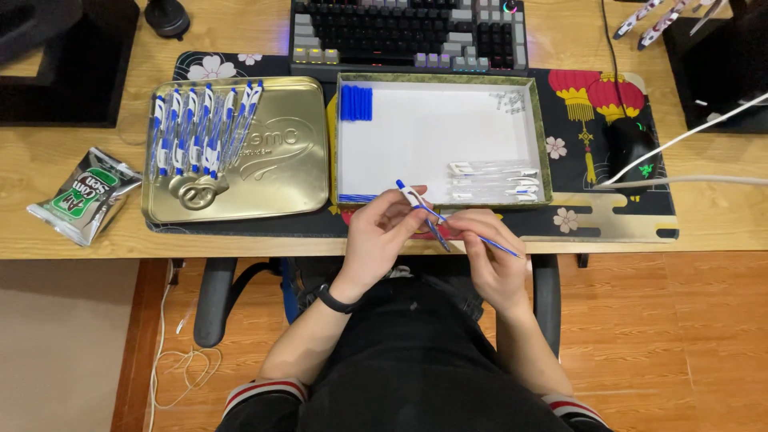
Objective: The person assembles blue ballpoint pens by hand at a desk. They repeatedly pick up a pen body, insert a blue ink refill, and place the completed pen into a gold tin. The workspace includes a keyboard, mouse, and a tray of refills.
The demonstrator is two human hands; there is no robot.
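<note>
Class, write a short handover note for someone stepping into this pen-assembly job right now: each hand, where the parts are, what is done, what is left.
Left hand: pinches a blue-and-white pen barrel.
Right hand: holds a thin blue refill, its end meeting the barrel.
Parts: white tray holds blue caps at its upper left, clear barrels at lower right, small bits at upper right.
Done: a row of finished pens lies on the gold tin lid.
Left: the pen in hand and the tray's loose parts.

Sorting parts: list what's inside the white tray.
In the tray: blue caps top left, clear barrels lower right, small bits top right, blue refills bottom left. Hands hide the near edge.
</note>
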